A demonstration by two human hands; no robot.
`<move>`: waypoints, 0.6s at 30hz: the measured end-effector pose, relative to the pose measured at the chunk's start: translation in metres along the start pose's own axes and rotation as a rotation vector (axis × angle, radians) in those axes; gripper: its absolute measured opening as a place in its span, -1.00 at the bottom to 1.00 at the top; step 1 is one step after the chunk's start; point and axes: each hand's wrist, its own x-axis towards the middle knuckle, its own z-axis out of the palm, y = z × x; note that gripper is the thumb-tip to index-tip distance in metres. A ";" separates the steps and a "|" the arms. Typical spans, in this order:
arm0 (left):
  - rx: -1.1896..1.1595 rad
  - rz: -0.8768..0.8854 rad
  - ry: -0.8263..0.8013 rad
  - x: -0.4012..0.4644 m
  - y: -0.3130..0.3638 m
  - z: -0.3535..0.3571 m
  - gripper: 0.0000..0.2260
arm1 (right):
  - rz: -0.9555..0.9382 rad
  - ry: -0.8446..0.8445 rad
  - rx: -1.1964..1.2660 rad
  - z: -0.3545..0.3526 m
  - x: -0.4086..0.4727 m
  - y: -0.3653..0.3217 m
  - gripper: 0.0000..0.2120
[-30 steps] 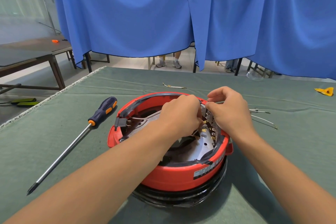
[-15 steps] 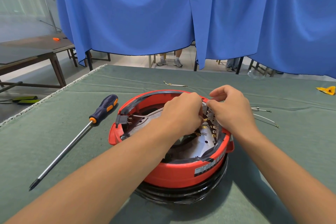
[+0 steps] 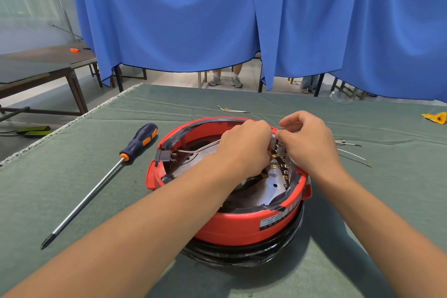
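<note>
One red appliance shell [image 3: 242, 227]: round, glossy plastic tub, opened with its inner works facing up; it sits at the middle of the table on a black ring [image 3: 242, 253] of shiny, crinkled material.
Where it lies: on the green cloth table [image 3: 375, 201], directly below both forearms.
Rim: black strip along the far edge, with red lugs at the left and right sides.
Sticker [image 3: 272, 222]: small black-and-white label on the near right wall, print too small to read.
Inside: dull silver metal plate [image 3: 271, 189] with small holes; a row of brass terminals [image 3: 273, 166] along the right inner wall.
Switch block [image 3: 164, 156]: black, boxy, fixed to the left inner wall; a grey wire [image 3: 200, 149] runs from it rightward under the left hand.
Left hand [image 3: 244, 146]: over the far right part of the opening, fingers curled down; its tips are hidden, so what they grip cannot be told.
Right hand [image 3: 307, 143]: above the right rim, thumb and forefinger pinching a pale wire end [image 3: 275, 135] just above the terminals; other fingers loosely bent.
Gap between hands: almost none; knuckles nearly touch.
Screwdriver [image 3: 101, 181]: long steel shaft, dark blue and orange ribbed handle, lying left of the shell, untouched.
Loose wires [image 3: 353, 156]: thin, pale, on the cloth right of the shell.
Backdrop: blue curtain [image 3: 193, 19], hanging in soft folds.
</note>
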 end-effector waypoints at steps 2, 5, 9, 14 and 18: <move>0.011 0.002 0.011 0.001 0.000 0.001 -0.89 | 0.000 0.002 -0.002 0.000 0.000 0.000 -0.88; 0.012 0.002 0.011 0.001 0.000 0.003 -0.86 | 0.004 0.006 -0.009 0.000 -0.001 0.000 -0.88; -0.041 -0.005 -0.030 0.002 -0.002 0.005 -0.83 | 0.005 0.008 -0.035 -0.001 -0.002 -0.001 -0.87; -0.110 0.024 -0.074 0.003 -0.004 0.003 -0.87 | 0.006 0.011 -0.045 -0.002 -0.002 -0.002 -0.87; -0.055 0.043 -0.068 0.005 -0.004 0.003 -0.86 | 0.010 0.011 -0.032 -0.001 -0.001 -0.002 -0.88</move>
